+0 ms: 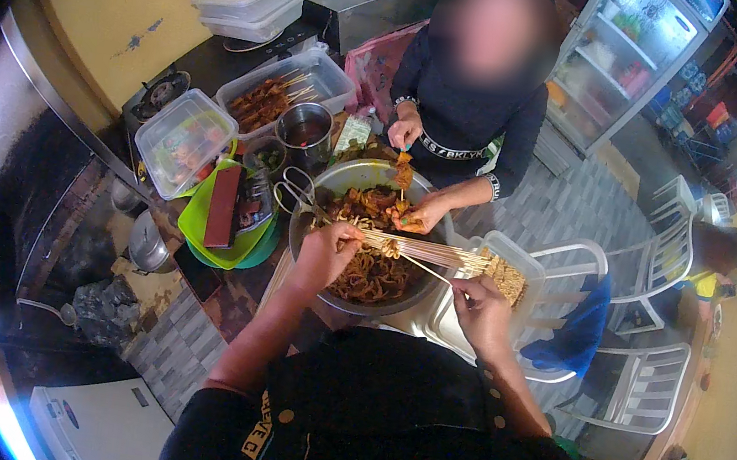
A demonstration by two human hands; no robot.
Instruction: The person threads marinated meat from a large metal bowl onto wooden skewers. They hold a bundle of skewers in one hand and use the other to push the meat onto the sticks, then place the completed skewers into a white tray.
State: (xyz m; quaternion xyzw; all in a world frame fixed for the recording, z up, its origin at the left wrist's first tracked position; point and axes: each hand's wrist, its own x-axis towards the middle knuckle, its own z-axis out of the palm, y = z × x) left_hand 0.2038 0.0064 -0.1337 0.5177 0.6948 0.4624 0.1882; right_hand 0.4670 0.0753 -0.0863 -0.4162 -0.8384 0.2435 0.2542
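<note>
A slim wooden skewer (428,270) slants over a large metal bowl (298,270), its lower end pinched in my right hand (485,317). Bunched strips of food (391,246) sit on its upper part. My left hand (327,256) is closed at the strips' far end, fingertips together; its exact hold is partly hidden. A bundle of bare skewers (435,250) lies across the bowl just beyond. Brown strips of marinated food (380,278) fill the near side, and larger chunks of seasoned meat (371,206) the far side. Scissors (301,191) lean at the left rim.
Opposite, a person's hands (422,212) hold a meat-loaded skewer (403,175). A tub (508,275) of small threaded pieces stands right, beside a white tray (450,326). At left are a green basin (202,209), a metal pot (305,129) and a tub (339,78) of filled skewers.
</note>
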